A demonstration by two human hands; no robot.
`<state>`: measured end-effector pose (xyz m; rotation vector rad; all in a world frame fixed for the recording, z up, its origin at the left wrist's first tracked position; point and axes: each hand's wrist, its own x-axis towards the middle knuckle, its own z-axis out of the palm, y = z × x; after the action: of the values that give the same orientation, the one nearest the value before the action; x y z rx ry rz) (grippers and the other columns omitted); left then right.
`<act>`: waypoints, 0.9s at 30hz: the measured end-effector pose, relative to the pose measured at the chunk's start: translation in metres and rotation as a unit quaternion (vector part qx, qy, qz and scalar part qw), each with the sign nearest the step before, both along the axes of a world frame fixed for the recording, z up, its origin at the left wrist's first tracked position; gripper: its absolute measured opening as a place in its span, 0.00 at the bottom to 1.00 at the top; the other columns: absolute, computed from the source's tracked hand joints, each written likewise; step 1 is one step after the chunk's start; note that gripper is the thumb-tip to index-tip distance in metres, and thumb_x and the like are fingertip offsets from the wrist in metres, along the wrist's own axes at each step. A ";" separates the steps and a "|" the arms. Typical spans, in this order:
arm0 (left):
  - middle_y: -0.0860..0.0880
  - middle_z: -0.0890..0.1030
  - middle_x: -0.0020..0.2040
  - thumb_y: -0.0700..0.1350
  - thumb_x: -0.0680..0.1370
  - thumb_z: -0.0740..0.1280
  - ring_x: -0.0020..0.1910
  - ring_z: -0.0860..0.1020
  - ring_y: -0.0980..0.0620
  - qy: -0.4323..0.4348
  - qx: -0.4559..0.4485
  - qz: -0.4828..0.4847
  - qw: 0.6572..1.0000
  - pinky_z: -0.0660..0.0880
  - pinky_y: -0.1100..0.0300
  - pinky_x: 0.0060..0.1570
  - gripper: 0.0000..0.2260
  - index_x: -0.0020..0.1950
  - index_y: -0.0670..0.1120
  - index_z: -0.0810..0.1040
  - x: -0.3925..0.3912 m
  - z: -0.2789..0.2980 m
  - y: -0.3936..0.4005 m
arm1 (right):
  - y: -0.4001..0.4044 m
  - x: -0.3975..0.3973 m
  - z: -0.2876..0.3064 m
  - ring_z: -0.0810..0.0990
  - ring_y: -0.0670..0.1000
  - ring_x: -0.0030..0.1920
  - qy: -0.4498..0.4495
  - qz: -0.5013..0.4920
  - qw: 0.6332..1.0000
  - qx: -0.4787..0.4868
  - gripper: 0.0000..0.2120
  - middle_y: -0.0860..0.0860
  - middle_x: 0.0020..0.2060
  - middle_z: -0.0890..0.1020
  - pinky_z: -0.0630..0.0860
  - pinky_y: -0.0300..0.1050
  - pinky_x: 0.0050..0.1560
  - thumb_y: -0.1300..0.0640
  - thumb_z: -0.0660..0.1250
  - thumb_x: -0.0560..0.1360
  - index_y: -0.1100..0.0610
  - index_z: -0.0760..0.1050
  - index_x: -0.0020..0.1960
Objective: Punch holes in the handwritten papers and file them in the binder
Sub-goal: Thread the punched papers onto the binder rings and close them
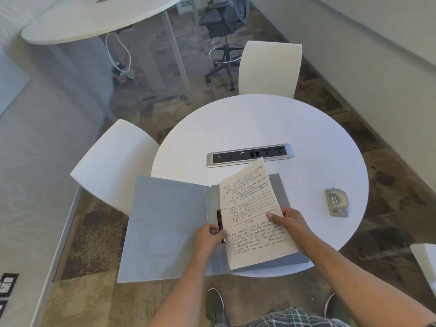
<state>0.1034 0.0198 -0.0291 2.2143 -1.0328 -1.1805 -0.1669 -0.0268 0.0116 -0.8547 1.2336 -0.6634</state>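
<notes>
A grey binder (162, 227) lies open on the near left part of the round white table (259, 123), its left cover hanging past the table edge. A stack of handwritten papers (250, 208) rests on the binder's right half, its left edge at the black ring mechanism (220, 219). My left hand (210, 237) grips the lower end of the ring mechanism at the paper's edge. My right hand (290, 220) holds the right side of the papers, thumb on top. A metal hole punch (337, 202) sits on the table to the right, apart from both hands.
A silver power and socket strip (250, 155) is set into the table just beyond the papers. White chairs stand at the far side (270, 67) and the left (113, 166). Another white table (94, 20) and a dark office chair (224, 24) stand farther back.
</notes>
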 end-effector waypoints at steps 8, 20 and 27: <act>0.47 0.82 0.53 0.56 0.74 0.76 0.49 0.82 0.50 -0.051 0.018 0.019 0.998 0.81 0.47 0.55 0.12 0.45 0.48 0.81 -0.009 -0.009 -0.002 | 0.002 -0.009 -0.019 0.89 0.52 0.46 0.184 0.002 0.983 -0.025 0.08 0.49 0.47 0.90 0.85 0.58 0.54 0.52 0.73 0.79 0.56 0.84 0.55; 0.52 0.76 0.51 0.57 0.75 0.72 0.47 0.80 0.52 -0.181 0.025 -0.082 0.980 0.81 0.52 0.50 0.09 0.48 0.54 0.78 -0.026 0.004 0.001 | 0.014 0.015 -0.022 0.79 0.56 0.55 0.574 0.079 0.808 -0.106 0.29 0.54 0.58 0.75 0.78 0.52 0.49 0.47 0.72 0.74 0.55 0.64 0.69; 0.52 0.76 0.52 0.47 0.75 0.70 0.47 0.80 0.52 -0.176 0.033 -0.089 0.980 0.78 0.56 0.47 0.06 0.51 0.54 0.78 -0.027 0.011 -0.002 | 0.014 0.066 -0.036 0.58 0.53 0.82 0.430 0.445 0.724 -0.305 0.35 0.48 0.85 0.52 0.59 0.55 0.80 0.49 0.64 0.83 0.48 0.51 0.85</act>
<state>0.0760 0.0175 -0.0182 2.4838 -1.3725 -0.9201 -0.1011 -0.0128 -0.0241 -2.3023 1.1622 0.2303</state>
